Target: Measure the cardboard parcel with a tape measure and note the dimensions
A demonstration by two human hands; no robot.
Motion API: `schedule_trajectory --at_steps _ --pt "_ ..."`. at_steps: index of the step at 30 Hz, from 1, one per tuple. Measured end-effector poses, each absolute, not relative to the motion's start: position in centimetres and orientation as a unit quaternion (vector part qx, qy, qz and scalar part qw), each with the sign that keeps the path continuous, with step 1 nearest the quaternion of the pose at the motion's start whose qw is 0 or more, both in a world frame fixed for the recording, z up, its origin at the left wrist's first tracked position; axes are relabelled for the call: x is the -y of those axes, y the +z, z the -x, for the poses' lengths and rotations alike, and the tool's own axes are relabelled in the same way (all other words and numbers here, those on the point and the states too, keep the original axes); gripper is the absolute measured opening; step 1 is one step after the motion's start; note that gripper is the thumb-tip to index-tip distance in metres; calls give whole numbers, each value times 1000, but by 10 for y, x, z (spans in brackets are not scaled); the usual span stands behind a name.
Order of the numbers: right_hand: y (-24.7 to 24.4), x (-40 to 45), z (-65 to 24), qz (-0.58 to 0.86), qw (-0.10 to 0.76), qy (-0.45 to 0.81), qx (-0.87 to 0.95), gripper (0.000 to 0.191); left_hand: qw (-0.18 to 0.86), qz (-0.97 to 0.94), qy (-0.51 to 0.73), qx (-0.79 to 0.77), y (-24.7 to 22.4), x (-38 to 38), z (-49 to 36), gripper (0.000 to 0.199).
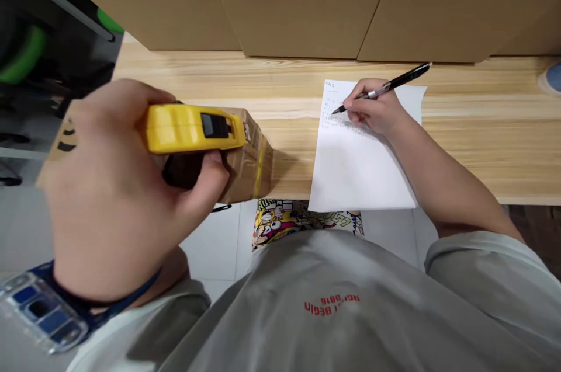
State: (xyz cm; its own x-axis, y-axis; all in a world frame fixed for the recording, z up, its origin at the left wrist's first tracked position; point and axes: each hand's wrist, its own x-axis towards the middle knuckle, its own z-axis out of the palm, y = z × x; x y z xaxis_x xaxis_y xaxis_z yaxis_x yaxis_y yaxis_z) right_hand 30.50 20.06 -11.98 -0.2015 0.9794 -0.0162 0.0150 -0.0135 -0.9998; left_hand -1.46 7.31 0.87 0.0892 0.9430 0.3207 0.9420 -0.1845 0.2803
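Note:
My left hand [118,167] is wrapped round a yellow tape measure [177,128] with a black button, held up close to the camera over a small brown cardboard box [248,167]. Whether the tape measure touches the box cannot be told. Between the fingertips of my right hand [374,106] is a black pen [405,76], its tip at the small handwriting near the upper left of a white sheet of paper [355,170]. That hand rests on the sheet.
Large cardboard boxes [302,4] stand along the far side of the wooden table [284,89]. Green and black chair parts [26,54] show at the far left. A patterned cloth [284,223] lies below the table's near edge. Something blue [553,77] sits at the right edge.

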Motion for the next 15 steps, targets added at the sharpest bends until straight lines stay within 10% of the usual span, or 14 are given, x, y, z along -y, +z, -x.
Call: schedule_trajectory --at_steps 5,15 --pt "-121 -205 -303 480 373 596 525 49 -39 -731 277 -622 -2 -74 8 72" --pt "-105 -199 -300 521 281 533 604 14 -112 -748 395 -522 -29 -90 7 61"
